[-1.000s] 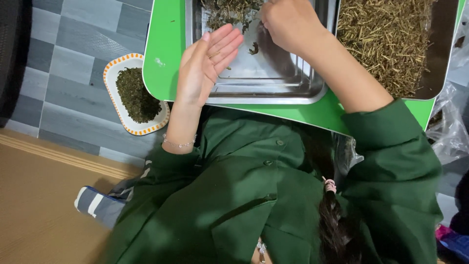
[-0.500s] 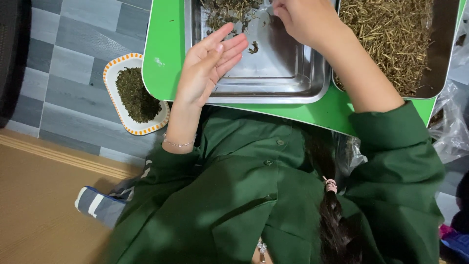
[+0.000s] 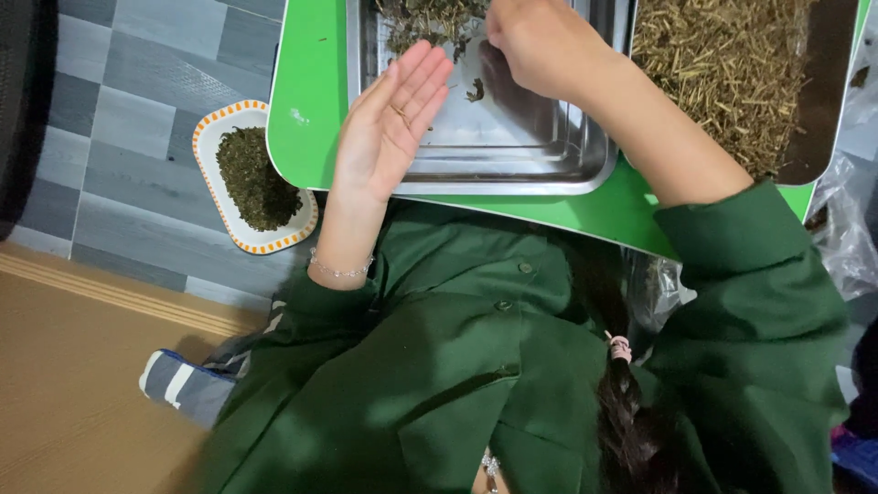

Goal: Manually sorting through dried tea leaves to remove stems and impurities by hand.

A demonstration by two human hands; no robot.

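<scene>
My left hand (image 3: 389,119) is open, palm up and fingers straight, over the left edge of a shiny steel tray (image 3: 512,169). Nothing shows on the palm. My right hand (image 3: 540,41) is curled, fingers bunched and pointing down at the far end of the tray, beside a pile of dried dark green leaves (image 3: 425,18). Its fingertips are hidden behind the back of the hand. One loose leaf scrap (image 3: 474,90) lies on the bare tray bottom between my hands.
The steel tray rests on a green tabletop (image 3: 306,110). To the right a dark tray (image 3: 819,101) holds dry yellowish stems (image 3: 722,64). A white orange-rimmed dish (image 3: 212,137) of dried leaves sits on the grey tiled floor. Clear plastic (image 3: 846,238) lies at the right.
My right hand swung right toward the stem tray and has come back left to the leaf pile. My left hand's fingers have straightened and lifted slightly.
</scene>
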